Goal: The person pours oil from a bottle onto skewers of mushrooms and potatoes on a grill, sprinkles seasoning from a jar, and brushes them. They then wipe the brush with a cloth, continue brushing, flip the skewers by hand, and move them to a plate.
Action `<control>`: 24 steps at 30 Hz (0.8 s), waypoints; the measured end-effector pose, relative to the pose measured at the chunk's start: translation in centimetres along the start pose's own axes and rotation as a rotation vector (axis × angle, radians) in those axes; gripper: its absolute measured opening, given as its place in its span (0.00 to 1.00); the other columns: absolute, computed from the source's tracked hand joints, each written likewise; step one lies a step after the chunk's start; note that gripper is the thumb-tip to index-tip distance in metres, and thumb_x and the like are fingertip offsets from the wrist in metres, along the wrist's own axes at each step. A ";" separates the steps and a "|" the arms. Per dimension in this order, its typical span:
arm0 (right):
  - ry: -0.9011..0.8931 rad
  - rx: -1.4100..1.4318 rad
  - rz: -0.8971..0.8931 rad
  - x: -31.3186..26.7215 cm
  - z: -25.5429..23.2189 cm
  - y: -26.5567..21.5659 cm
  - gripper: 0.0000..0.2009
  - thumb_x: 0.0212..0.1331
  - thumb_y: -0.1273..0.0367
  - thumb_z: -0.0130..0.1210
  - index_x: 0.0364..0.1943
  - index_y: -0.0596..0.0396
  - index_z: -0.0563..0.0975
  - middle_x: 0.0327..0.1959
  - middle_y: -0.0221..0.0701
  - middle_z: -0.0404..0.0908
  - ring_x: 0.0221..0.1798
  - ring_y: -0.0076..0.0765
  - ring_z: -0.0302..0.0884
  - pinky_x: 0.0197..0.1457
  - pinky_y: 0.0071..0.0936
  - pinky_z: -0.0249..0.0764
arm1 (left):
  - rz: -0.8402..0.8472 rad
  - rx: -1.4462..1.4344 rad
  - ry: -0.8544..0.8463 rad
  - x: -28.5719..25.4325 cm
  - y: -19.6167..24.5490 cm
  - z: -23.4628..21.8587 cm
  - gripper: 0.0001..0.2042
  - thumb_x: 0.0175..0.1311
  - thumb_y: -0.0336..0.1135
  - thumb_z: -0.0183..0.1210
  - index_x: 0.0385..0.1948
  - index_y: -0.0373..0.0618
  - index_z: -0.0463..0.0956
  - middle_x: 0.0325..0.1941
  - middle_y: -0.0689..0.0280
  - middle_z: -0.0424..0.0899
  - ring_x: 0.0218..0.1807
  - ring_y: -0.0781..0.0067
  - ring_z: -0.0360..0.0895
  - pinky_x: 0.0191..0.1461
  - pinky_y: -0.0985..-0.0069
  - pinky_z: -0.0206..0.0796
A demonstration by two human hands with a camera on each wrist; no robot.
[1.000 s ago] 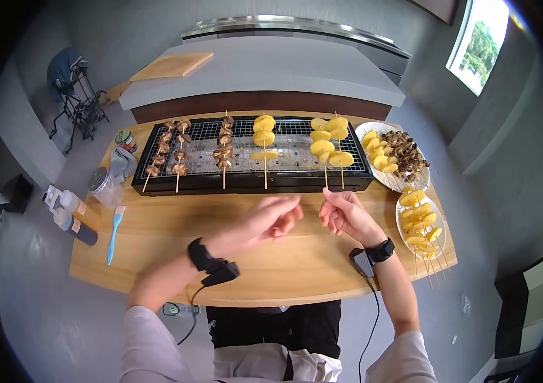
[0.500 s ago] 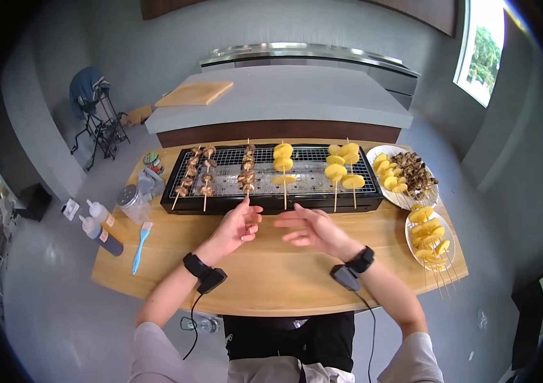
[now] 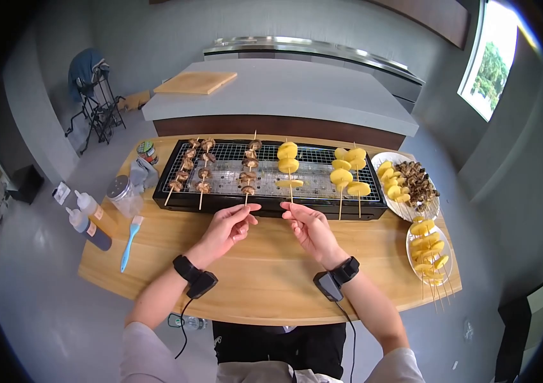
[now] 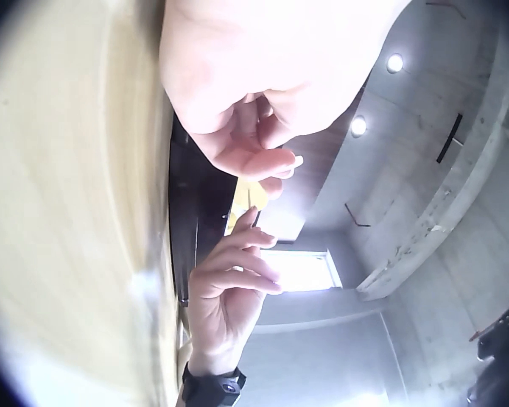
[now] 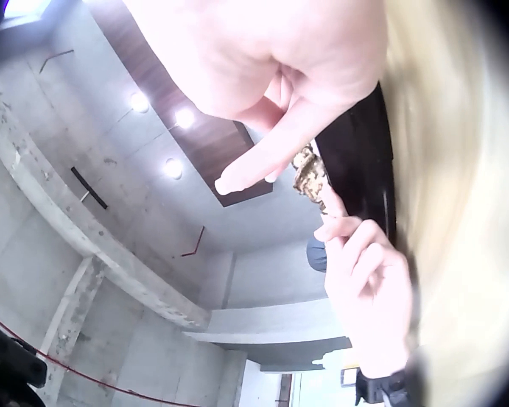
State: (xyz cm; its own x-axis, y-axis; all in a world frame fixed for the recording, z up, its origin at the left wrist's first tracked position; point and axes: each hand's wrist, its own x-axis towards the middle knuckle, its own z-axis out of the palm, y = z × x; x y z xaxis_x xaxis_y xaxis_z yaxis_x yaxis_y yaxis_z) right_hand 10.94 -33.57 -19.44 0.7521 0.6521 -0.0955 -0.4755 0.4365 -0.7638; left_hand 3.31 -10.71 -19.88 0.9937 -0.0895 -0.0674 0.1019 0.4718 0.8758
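Observation:
My left hand (image 3: 223, 233) pinches the near end of a mushroom skewer (image 3: 250, 163) that lies across the grill (image 3: 220, 205). To its right, the thumb and forefinger of my right hand (image 3: 313, 233) pinch the stick of a potato-slice skewer (image 3: 288, 165). The right wrist view shows browned mushroom pieces (image 5: 307, 176) just beyond the left fingertips. Yellow potato (image 4: 248, 199) shows past the right fingertips in the left wrist view. Two more mushroom skewers (image 3: 204, 173) lie at the grill's left, and two potato skewers (image 3: 358, 188) at its right.
At right, one plate (image 3: 436, 207) holds potato slices and mushrooms, and a nearer plate (image 3: 448, 260) holds potato skewers with sticks over the table edge. Squeeze bottles (image 3: 89, 228), a blue brush (image 3: 129, 246), a jar (image 3: 125, 195) and a can (image 3: 147, 152) stand or lie at left.
My right hand has let go of a potato skewer at the right, moved left and pinched the middle one. The left hand has moved to the mushroom skewer's end and pinched it.

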 end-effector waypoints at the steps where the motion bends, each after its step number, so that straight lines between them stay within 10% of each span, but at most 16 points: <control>1: 0.016 -0.025 -0.006 0.0 0.0 -0.1 0.15 0.69 0.69 0.51 0.54 0.65 0.74 0.35 0.29 0.83 0.28 0.13 0.76 0.32 0.09 0.76 | -0.026 0.020 0.022 -0.1 0.1 0.1 0.15 0.72 0.37 0.52 0.54 0.38 0.75 0.32 0.68 0.79 0.23 0.89 0.63 0.24 0.89 0.53; 24: -0.167 -0.128 -0.040 0.1 -0.4 0.1 0.16 0.74 0.64 0.42 0.56 0.59 0.72 0.28 0.21 0.73 0.24 0.12 0.66 0.25 0.11 0.66 | 0.003 -0.121 -0.049 0.6 -0.8 -0.8 0.14 0.75 0.39 0.46 0.49 0.39 0.73 0.22 0.71 0.74 0.19 0.84 0.64 0.24 0.85 0.54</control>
State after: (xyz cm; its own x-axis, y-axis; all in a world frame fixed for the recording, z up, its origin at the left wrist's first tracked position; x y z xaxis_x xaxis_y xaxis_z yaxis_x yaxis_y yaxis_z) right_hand 11.15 -33.70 -19.76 0.6785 0.7337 0.0355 -0.3765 0.3888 -0.8409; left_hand 3.82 -10.45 -20.96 0.9908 -0.1294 -0.0386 0.1067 0.5744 0.8116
